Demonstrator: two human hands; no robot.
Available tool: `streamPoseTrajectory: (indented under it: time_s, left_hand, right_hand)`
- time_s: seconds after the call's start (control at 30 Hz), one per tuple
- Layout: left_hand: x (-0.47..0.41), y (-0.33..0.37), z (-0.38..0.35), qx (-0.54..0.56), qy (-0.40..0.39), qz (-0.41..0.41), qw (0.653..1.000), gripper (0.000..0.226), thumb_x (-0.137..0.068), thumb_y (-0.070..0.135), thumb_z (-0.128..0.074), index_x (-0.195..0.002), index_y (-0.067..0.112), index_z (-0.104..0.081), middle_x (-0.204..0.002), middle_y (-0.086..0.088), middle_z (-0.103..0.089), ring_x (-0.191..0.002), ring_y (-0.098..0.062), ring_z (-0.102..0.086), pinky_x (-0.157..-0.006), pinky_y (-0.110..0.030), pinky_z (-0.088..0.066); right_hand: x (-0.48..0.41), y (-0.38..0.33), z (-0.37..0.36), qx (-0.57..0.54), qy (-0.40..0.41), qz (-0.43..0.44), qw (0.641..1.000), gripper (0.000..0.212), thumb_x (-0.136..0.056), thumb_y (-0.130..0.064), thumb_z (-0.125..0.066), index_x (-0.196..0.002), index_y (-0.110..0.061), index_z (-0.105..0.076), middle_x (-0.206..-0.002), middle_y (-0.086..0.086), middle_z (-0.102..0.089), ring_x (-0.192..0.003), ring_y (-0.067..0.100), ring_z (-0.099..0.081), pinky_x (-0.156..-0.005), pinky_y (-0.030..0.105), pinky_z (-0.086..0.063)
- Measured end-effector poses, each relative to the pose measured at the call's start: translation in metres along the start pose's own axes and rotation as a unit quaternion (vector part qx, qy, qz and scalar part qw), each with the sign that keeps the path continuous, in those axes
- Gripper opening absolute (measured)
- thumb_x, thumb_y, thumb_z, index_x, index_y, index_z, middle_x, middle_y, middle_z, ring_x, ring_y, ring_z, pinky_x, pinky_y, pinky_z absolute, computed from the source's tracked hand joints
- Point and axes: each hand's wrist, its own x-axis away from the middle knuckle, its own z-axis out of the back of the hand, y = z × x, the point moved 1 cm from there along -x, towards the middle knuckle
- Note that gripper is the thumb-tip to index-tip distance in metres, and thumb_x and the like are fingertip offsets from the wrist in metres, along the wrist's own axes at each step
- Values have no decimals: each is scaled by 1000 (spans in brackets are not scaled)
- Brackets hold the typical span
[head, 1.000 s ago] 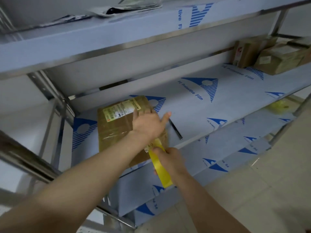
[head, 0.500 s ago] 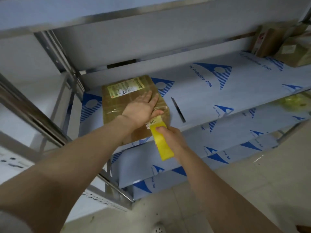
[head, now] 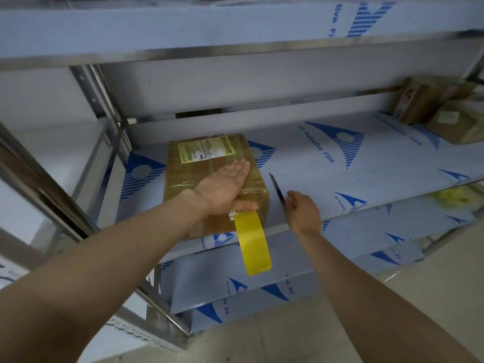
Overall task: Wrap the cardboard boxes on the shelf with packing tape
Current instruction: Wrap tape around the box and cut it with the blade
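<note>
A brown cardboard box [head: 209, 163] with a yellow label lies flat on the middle shelf [head: 340, 179], its top glossy with tape. My left hand [head: 225, 187] presses flat on the box, fingers straight. A yellow strip of packing tape [head: 252, 242] hangs from the box's front edge, below my left thumb, with nothing holding its loose end. To the right of the box, my right hand [head: 303, 210] pinches the near end of a thin dark blade [head: 276, 187] that lies on the shelf.
More taped cardboard boxes [head: 440, 111] stand at the far right of the same shelf. A steel upright [head: 104, 106] rises left of the box. An upper shelf [head: 235, 35] hangs overhead. Lower shelves and a tiled floor [head: 288, 336] lie below.
My right hand has let go of the yellow tape strip, which now hangs free, and moved right to the blade. My left hand stays pressed on the box.
</note>
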Motion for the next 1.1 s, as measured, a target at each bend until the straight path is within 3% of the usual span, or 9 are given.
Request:
streamPoseTrajectory:
  time_s: [0.27, 0.43, 0.6, 0.73, 0.8, 0.9, 0.97, 1.07, 1.1]
  left_hand:
    - [6, 10, -2, -69, 51, 60, 994, 83, -92, 60, -33, -153, 12, -1, -160, -7, -3, -147, -22, -8, -117, -34, -11]
    - [19, 27, -7, -108, 158, 134, 972, 75, -91, 62, -35, -149, 17, -23, -140, -5, -36, -126, -24, -35, -101, -33, -27]
    - [21, 38, -7, 54, 225, 256, 939, 62, -78, 55, -67, -125, 18, -50, -122, -1, -50, -115, -21, -44, -94, -31, -33]
    - [31, 48, -9, 218, 271, 297, 889, 43, -71, 8, -73, -109, 9, -51, -112, -7, -45, -107, -24, -45, -80, -15, -26]
    - [41, 53, -9, 223, 304, 337, 863, 37, -70, -2, -66, -103, 7, -51, -111, -10, -45, -105, -26, -44, -79, -15, -27]
    - [57, 64, -12, 242, 310, 453, 800, 23, -77, 10, -62, -94, 14, -48, -103, -7, -51, -98, -25, -48, -81, -29, -38]
    - [61, 74, -17, 436, 231, 468, 733, 17, -85, 23, -63, -94, 19, -50, -96, -4, -58, -96, -24, -57, -79, -31, -46]
    - [60, 97, -19, 730, 137, 418, 523, 13, -92, 28, -60, -102, 21, -55, -95, -6, -63, -87, -23, -62, -75, -33, -53]
    - [57, 101, -19, 756, 153, 411, 487, 18, -93, 23, -59, -108, 16, -55, -95, -8, -63, -81, -22, -63, -68, -32, -54]
  right_hand:
    - [-28, 0, -21, 314, -88, 98, 940, 27, -97, -4, -42, -115, -4, -62, -114, 14, -60, -105, 28, -59, -81, 35, -50]
    - [-47, 21, -6, 107, -98, -16, 989, 19, -93, -8, -52, -109, -1, -45, -101, 20, -60, -92, 34, -62, -69, 34, -45]
    - [-51, -6, 24, -203, -136, -74, 967, 22, -92, 0, -40, -105, -10, -55, -78, 17, -62, -55, 20, -52, -50, 27, -40]
    - [-38, -59, 41, -275, -227, 68, 932, 22, -82, -1, -60, -95, -18, -61, -80, 1, -55, -61, 13, -50, -48, 23, -39]
    - [-29, -73, 41, -195, -297, 152, 922, 27, -73, -12, -78, -92, -23, -62, -95, -3, -60, -82, 12, -58, -69, 23, -48]
    - [-30, -77, 28, -72, -284, 234, 927, 39, -66, -21, -86, -100, -18, -68, -104, -1, -55, -97, 15, -57, -77, 22, -41]
    - [-29, -79, 24, -22, -237, 279, 930, 36, -71, -24, -82, -104, -17, -69, -103, -2, -50, -96, 15, -54, -74, 20, -35]
    - [-24, -83, 19, 89, -191, 336, 918, 39, -75, -33, -78, -109, -16, -68, -110, -1, -50, -98, 19, -55, -74, 25, -36]
    - [-23, -83, 18, 115, -177, 345, 915, 39, -76, -34, -77, -110, -17, -68, -115, 0, -51, -100, 21, -56, -73, 27, -37]
